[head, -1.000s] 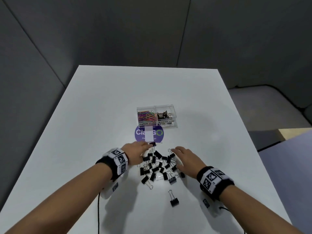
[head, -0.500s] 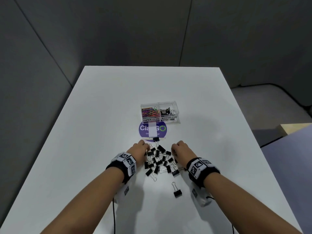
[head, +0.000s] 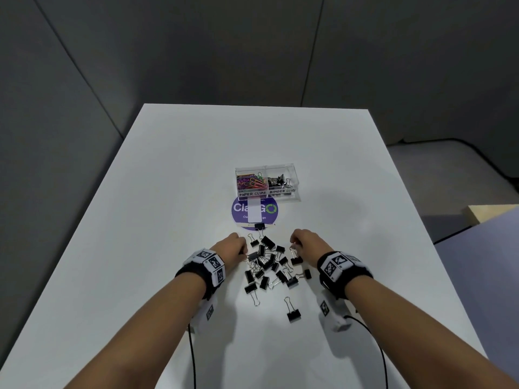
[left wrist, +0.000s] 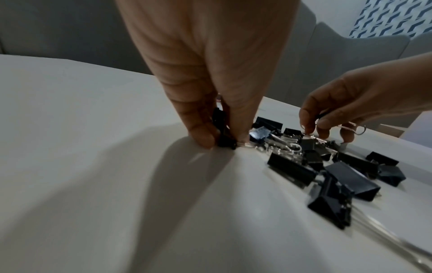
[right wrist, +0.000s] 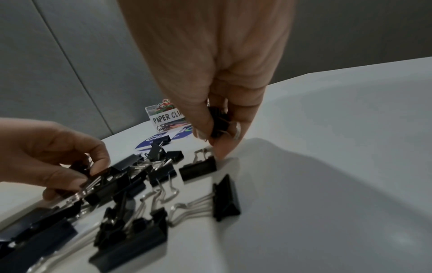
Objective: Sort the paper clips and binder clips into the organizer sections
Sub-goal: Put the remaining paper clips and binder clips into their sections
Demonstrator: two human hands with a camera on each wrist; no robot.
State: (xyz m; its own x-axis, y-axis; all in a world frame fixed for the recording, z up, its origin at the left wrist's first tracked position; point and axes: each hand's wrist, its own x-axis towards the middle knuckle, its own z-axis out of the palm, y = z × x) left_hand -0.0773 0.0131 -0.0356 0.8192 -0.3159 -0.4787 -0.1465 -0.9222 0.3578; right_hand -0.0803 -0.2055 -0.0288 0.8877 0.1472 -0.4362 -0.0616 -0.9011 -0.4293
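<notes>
**Both hands close on binder clips at the heap**

The heap of black binder clips (head: pixel 269 265) lies on the white table (head: pixel 140 220), near of the clear organizer (head: pixel 266 182), where coloured paper clips (head: pixel 251 181) fill the left section. A second ago both hands lay loosely spread; now the left hand (head: pixel 233 248) pinches a clip at the heap's left edge and the right hand (head: pixel 307 244) pinches another. Carrying likely comes next. The organizer's right section is too small to read clearly.
</notes>
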